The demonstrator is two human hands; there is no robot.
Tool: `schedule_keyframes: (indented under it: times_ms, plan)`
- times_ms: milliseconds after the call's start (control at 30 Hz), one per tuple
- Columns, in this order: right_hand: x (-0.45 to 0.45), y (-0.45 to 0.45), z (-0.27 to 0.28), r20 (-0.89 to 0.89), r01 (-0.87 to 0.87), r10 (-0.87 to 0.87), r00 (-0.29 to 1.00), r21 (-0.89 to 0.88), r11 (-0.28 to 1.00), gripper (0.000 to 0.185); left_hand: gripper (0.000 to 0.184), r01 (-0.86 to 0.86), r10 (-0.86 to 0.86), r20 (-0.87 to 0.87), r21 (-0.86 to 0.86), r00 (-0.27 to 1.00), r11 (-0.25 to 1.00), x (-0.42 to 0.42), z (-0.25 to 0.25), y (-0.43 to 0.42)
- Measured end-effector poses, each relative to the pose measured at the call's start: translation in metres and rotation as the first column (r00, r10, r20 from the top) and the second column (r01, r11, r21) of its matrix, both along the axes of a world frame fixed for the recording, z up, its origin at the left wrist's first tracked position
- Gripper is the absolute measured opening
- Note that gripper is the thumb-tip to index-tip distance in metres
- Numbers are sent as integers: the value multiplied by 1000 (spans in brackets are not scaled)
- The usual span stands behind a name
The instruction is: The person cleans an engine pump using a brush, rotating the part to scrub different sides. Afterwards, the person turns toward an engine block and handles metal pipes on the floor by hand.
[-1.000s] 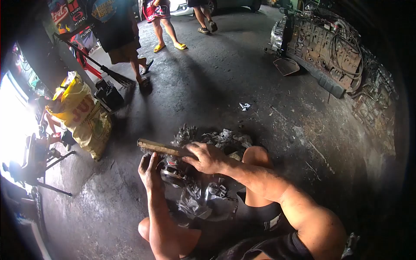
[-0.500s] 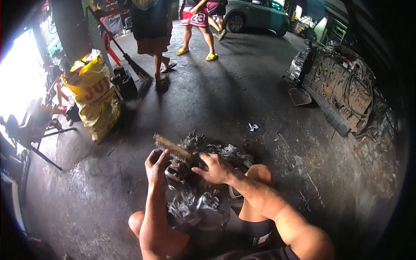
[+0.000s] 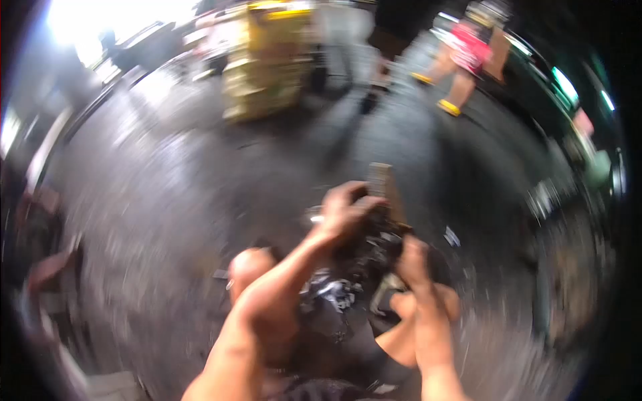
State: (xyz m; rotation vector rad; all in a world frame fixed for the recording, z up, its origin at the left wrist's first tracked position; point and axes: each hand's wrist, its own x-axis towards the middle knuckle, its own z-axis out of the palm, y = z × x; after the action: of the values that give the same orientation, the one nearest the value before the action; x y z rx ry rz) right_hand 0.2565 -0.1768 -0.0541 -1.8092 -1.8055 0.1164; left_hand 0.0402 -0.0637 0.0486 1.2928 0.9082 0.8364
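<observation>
The current view is smeared by motion. A wooden-backed brush (image 3: 389, 190) stands nearly upright over the middle of the floor. Around its lower end is my right hand (image 3: 412, 260), closed on it. My left hand (image 3: 348, 208) reaches in from the left, its bent fingers close beside the brush; what they hold, if anything, cannot be made out. Dark, blurred parts lie below and between my hands. Crumpled plastic (image 3: 336, 294) sits between my knees.
A yellow sack (image 3: 267, 67) stands at the upper left. One person in red shorts (image 3: 468, 48) and yellow slippers is at the upper right, with another person's dark-clothed legs (image 3: 381, 67) nearer the middle. Blurred machinery is at the right edge.
The view has swung left and tilted, so the sack and people appear farther right. The brush has turned from slanting sideways to nearly upright, still in my right hand.
</observation>
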Motion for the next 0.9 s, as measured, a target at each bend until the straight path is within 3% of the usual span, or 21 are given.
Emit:
schedule_keyframes:
  times_ms: [33, 67, 100, 133, 167, 233, 300, 433, 467, 500, 567, 633, 800, 900]
  plan:
    - [-9, -1, 30, 56, -115, 113, 992, 40, 993, 29, 46, -19, 22, -33, 71, 999, 997, -1, -3, 1]
    - [-8, 1, 32, -10, -128, 128, 992, 44, 991, 29, 45, 6, 3, -89, 95, 996, 995, -10, 11, -2]
    - [-9, 4, 28, -131, -87, 87, 988, 2, 996, 30, 45, -76, 81, -9, 273, 997, 959, -2, -18, 7]
    - [-10, 6, 27, -223, -52, 38, 974, -55, 997, 32, 43, -142, 117, 128, 207, 985, 968, 7, -34, 9]
    - [-12, 8, 27, -267, -28, -1, 964, -106, 994, 35, 38, -28, -1, 154, 190, 988, 981, 7, -38, 17]
    - [-21, 9, 29, -179, -39, 23, 984, -86, 996, 33, 34, 4, -26, 124, 173, 992, 985, 2, -38, 20]
    - [-18, 6, 33, -220, -28, 1, 976, -124, 992, 34, 32, -49, 35, 88, 156, 996, 987, 4, -35, 18]
    - [-20, 15, 18, -135, -89, 89, 987, 2, 996, 36, 31, -124, 111, 95, 139, 989, 983, -8, -32, 11]
    - [-20, 11, 20, -152, -171, 170, 974, 7, 985, 36, 30, -131, 120, 93, 122, 988, 984, -9, -34, 11]
    - [-47, 2, 54, -169, -251, 250, 953, 15, 968, 36, 30, -138, 128, 92, 108, 987, 985, -10, -36, 12]
    - [-53, 2, 58, -179, -258, 250, 952, -24, 966, 36, 28, -115, 105, 117, 81, 988, 990, -19, -32, 10]
    - [-23, 17, 21, -149, -106, 87, 985, -125, 986, 37, 26, -51, 41, 176, 55, 984, 997, -32, -18, 6]
    - [-42, 14, 50, -153, -82, 42, 987, -262, 961, 38, 22, -54, 30, 212, 105, 977, 993, -26, -30, 14]
    - [-39, 14, 47, -133, -72, 40, 990, -246, 967, 43, 20, -47, 20, 223, 114, 975, 992, -20, -34, 18]
